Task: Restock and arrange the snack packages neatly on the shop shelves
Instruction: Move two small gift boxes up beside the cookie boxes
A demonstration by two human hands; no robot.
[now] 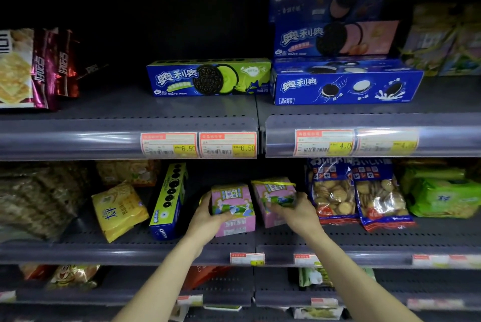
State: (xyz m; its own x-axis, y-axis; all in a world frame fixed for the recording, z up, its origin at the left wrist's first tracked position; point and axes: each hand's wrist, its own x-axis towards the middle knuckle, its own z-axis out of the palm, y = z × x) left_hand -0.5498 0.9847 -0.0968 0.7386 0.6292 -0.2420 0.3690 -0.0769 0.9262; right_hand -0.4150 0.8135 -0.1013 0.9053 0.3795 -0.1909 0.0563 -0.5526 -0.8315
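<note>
**A:** Status on hands?

**B:** Left hand (208,213) curled round the left pink snack box (232,208), thumb across its front, fingers behind its 9 o'clock edge. Right hand (294,211) grips the right pink snack box (273,198) from 3 o'clock, fingers wrapped over the front face. Right one is blurred, so exact finger placement is unclear.

**A:** Where are the boxes?

**B:** Middle shelf (130,243), centre of view, side by side and just about touching. Left box upright; right box tilted, top leaning toward 11 o'clock.

**A:** Neighbours?

**B:** At 9 o'clock of the left hand: green-and-blue Oreo box (169,202) standing on end, just beside the wrist. Further at 9: yellow cracker pack (118,211), tilted. At 3 o'clock of the right hand: two clear biscuit bags (356,194) with blue tops, near the knuckles.

**A:** Anything blocking?

**B:** Tight on both flanks: Oreo box on one side, biscuit bags on the other. Above at 12: price-tag rail (197,144) of the upper shelf overhangs the box tops.

**A:** Upper shelf?

**B:** Green Oreo carton (208,78) lying flat at 12 o'clock; stack of blue Oreo cartons (346,61) at 1 o'clock. Maroon snack bags (46,66) at 10 o'clock.
</note>
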